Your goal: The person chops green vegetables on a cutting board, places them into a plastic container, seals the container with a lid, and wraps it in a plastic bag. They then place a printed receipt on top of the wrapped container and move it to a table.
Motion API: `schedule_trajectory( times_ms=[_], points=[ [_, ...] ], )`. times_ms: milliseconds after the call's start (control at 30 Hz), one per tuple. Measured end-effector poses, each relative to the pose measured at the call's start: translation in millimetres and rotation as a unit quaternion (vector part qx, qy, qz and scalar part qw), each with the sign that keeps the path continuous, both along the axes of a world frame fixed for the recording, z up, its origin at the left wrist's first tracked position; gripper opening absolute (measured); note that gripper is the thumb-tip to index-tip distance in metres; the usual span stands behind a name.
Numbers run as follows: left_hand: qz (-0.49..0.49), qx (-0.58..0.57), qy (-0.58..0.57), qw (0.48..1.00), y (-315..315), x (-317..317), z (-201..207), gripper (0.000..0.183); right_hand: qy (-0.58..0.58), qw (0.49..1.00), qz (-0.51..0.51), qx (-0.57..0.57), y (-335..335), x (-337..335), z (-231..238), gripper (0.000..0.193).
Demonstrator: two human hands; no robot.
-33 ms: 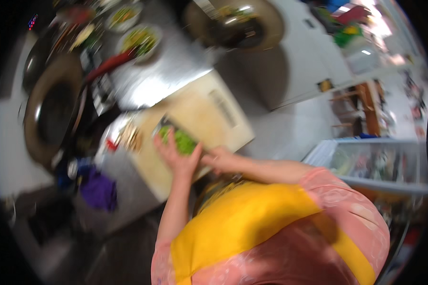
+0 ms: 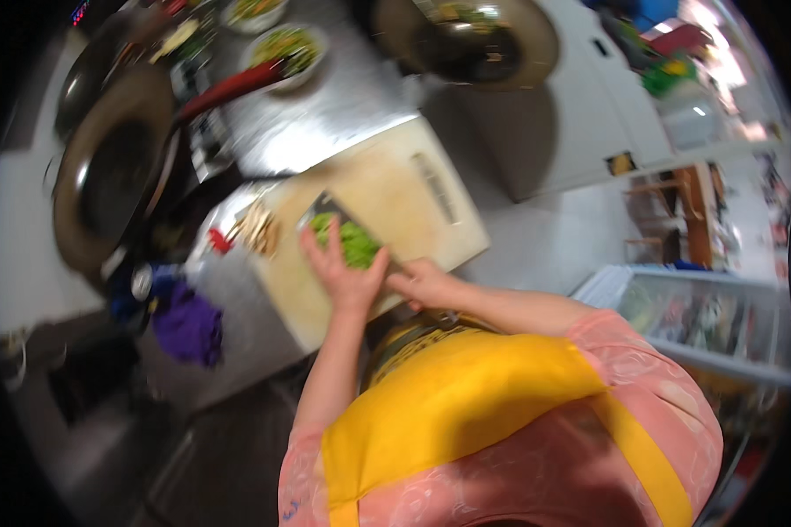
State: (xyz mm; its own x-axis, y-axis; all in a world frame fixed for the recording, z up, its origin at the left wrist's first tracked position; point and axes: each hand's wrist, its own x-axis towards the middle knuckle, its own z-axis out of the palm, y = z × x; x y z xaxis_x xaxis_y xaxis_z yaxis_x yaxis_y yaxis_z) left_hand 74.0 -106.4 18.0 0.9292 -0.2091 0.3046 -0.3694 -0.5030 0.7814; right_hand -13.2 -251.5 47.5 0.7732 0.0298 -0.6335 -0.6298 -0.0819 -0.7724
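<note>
My left hand curves over a heap of chopped green vegetable, its thumb and fingers spread around the sides and holding it against a broad knife blade. My right hand is closed at the near end of this knife, around its handle, which is mostly hidden. Part of the dark blade shows beyond the greens. Both hands are over a pale cutting board. Near its left edge lie pale sliced pieces and a small red piece.
Bowls of cut vegetables stand on the steel counter. One wok, with a red-handled utensil near it, is at left; another wok holding food is at the back. A purple cloth lies left; a glass-topped case stands right.
The whole view has shifted, so the board, woks and hands appear a little farther right and mostly higher. Both hands keep the same hold on the greens and knife.
</note>
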Motion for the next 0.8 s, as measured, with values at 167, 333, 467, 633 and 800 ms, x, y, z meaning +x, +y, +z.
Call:
schedule_trajectory(
  times_ms=[167,333,467,633,800],
  points=[
    [0.047,-0.030,-0.054,0.997,5,5,6,0.080,-0.012,0.998,-0.032,0.051,18,6,13,0.021],
    [0.058,-0.031,-0.064,0.996,0,3,25,0.077,-0.014,0.999,-0.025,0.021,14,6,33,0.026],
    [0.033,-0.045,-0.064,0.996,-29,1,47,0.078,-0.034,0.999,-0.043,-0.004,-16,-2,55,0.033],
    [-0.052,-0.045,-0.140,0.988,-112,-9,109,0.075,-0.144,0.983,-0.109,0.033,-84,-36,104,0.026],
    [-0.165,-0.041,-0.142,0.975,-252,-48,149,0.074,-0.150,0.966,-0.208,0.038,-200,-100,137,0.019]
  ],
)
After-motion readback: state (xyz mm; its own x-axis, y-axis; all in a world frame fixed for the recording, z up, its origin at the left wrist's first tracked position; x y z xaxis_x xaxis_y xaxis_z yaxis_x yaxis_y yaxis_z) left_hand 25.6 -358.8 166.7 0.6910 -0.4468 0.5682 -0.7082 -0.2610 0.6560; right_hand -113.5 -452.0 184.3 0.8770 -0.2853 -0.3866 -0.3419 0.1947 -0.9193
